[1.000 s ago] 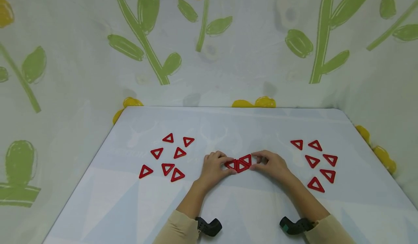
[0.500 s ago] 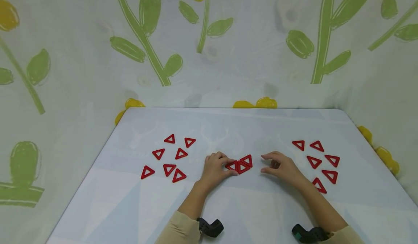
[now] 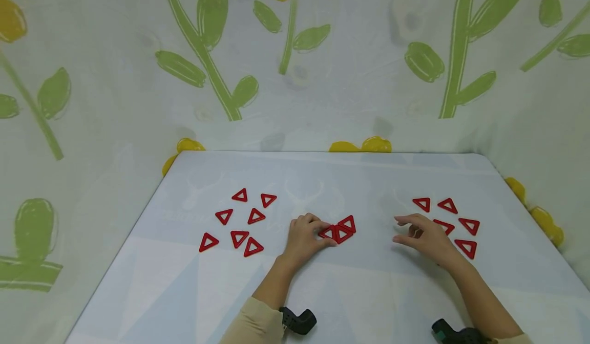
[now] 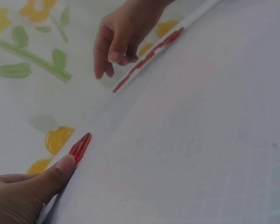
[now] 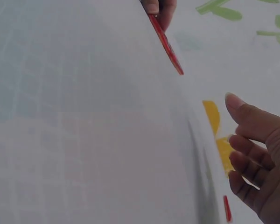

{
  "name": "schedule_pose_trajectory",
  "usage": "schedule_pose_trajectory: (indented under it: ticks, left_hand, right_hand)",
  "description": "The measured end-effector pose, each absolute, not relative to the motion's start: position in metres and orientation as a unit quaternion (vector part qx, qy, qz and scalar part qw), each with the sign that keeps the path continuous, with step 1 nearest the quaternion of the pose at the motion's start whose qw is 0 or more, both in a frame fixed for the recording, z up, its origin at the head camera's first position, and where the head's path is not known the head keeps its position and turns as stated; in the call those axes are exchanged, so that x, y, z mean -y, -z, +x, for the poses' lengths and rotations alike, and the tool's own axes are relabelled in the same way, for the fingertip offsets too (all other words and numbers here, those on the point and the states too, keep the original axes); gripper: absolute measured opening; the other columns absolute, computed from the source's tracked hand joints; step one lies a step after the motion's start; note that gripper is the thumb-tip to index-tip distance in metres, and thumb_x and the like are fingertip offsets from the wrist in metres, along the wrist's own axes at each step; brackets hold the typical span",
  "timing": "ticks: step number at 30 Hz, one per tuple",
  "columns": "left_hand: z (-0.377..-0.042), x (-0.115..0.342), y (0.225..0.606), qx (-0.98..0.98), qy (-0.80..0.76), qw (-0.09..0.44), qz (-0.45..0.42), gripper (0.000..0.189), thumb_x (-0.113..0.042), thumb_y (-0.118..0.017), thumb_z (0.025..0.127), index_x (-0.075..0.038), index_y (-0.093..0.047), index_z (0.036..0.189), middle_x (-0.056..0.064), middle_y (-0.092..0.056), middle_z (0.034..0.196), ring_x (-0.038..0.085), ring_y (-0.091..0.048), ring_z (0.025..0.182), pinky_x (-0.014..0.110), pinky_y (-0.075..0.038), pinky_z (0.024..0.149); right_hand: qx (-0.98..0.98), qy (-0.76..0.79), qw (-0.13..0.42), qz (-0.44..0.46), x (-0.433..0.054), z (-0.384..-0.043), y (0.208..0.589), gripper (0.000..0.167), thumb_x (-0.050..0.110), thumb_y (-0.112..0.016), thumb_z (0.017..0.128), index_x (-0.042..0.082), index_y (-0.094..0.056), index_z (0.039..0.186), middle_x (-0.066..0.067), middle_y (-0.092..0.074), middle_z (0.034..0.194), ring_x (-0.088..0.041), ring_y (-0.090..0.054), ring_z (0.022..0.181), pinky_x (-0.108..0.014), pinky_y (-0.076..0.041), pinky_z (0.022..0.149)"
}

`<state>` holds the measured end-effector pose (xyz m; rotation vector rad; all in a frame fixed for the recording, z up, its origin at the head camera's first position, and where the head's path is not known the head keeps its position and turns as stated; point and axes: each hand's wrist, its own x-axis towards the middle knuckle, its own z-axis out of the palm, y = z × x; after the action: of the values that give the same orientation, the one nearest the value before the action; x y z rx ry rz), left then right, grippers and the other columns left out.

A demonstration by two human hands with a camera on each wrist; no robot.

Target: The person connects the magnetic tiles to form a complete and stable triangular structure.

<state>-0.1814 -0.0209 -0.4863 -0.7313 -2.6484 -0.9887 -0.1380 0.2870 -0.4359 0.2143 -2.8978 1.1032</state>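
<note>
Three red triangle pieces (image 3: 342, 234) with hollow middles lie edge to edge near the middle of the table. My left hand (image 3: 304, 239) pinches the leftmost one between thumb and fingers; the left wrist view shows the thumb against the red piece (image 4: 81, 148) seen edge-on. Off to the right, my right hand (image 3: 426, 239) is held above the table with thumb and fingers apart and nothing between them. It partly covers a red triangle (image 3: 444, 226) of the right-hand group. In the right wrist view the right hand (image 5: 259, 154) has its fingers loosely bent.
Several loose red triangles (image 3: 239, 238) are spread on the left of the white table (image 3: 295, 293). Others, such as one red triangle (image 3: 466, 248), lie on the right. Behind the table's far edge hangs a pale curtain (image 3: 341, 98) with a flower print.
My right hand has let go of the rightmost triangle of the joined row and moved right, toward the right-hand group. My left hand stays at the leftmost piece.
</note>
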Motion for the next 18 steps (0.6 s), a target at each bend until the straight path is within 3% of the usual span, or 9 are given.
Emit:
schedule_pose_trajectory:
  ticks: [10,18]
  left_hand:
    - [-0.182,0.024,0.484,0.910,0.327,0.060,-0.248,0.047,-0.042,-0.076,0.075,-0.020,-0.069,0.116,-0.001,-0.057,0.103,0.015,-0.049,0.093,0.037,-0.033,0.086]
    - [-0.182,0.023,0.484,0.911,0.324,0.058,-0.249,0.045,-0.042,-0.075,0.077,-0.021,-0.069,0.116,-0.001,-0.057,0.103,0.015,-0.049,0.093,0.037,-0.033,0.086]
  right_hand:
    - [0.939,-0.344,0.006,0.020,-0.325,-0.116,0.435,0.052,0.034,-0.076,0.080,0.008,-0.062,0.123,-0.009,-0.065,0.108,0.002,-0.048,0.081,-0.019,-0.045,0.067]
    - [0.932,-0.362,0.002,-0.021,-0.347,-0.097,0.438,0.050,0.030,-0.075,0.081,0.002,-0.061,0.120,-0.001,-0.057,0.089,-0.003,-0.046,0.075,-0.020,-0.043,0.060]
